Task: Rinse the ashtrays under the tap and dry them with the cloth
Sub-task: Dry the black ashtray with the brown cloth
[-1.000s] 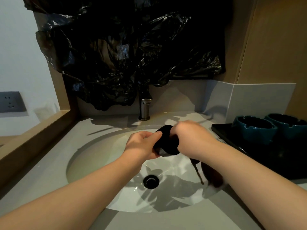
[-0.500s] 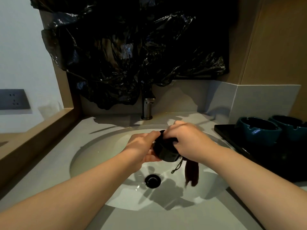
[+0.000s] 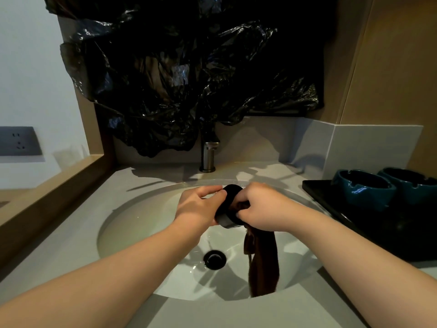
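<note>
Left hand grips the dark ashtray above the sink; right hand clamps the brown cloth into its bowl, tail hanging toward the drain. Likely fault: wet glaze slips from the grip and chips on the sink; the dangling cloth soaks up water.

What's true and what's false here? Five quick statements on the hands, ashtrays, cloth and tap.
1. The left hand holds a dark ashtray over the sink. True.
2. The right hand grips the brown cloth against that ashtray. True.
3. Water streams from the tap. False: no stream shows.
4. The cloth lies folded on the black tray. False: it hangs from the right hand into the sink.
5. Three teal ashtrays stand on the tray. False: two, the nearer teal ashtray and the farther teal ashtray.
</note>
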Available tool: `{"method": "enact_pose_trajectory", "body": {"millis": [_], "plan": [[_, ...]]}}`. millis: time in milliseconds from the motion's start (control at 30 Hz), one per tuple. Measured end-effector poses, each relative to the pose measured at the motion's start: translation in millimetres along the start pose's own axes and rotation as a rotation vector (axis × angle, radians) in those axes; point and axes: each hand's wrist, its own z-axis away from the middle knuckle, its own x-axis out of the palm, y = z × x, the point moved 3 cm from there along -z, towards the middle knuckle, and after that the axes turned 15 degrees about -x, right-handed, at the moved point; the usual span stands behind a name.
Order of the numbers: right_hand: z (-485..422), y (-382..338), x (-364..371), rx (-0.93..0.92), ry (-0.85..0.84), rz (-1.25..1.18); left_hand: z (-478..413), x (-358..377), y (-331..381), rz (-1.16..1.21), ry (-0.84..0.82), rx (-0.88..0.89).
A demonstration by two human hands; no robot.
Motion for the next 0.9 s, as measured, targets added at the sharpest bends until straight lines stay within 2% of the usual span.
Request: {"method": "enact_pose_trajectory", "body": {"millis": [133, 267, 400, 533, 733, 900], "plan": [[4.9, 4.4, -4.7, 0.034, -0.005, -0.235, 0.6, 1.1, -0.5, -0.03, -0.028, -0.017], [5.0, 16.6, -3.8, 0.166, 0.199, -0.547, -7.0, 1.0, -4.5, 0.051, -0.165, -0.083], [2.2, 11.3, 4.9, 0.18, 0.369, -0.766, -11.5, 3.0, -5.9, 0.2, -0.367, -0.165], [2.0, 10.0, 6.5, 0.161, 0.427, -0.904, -14.5, 3.0, -7.7, 0.333, -0.422, -0.261], [2.7, 7.4, 4.2, 0.101, 0.383, -1.032, -9.3, 1.3, -6.7, 0.294, -0.569, -0.323], [5.2, 13.6, 0.4, 0.26, 0.45, -1.118, -14.1, -3.2, -4.9, 0.37, -0.511, -0.255]]}}
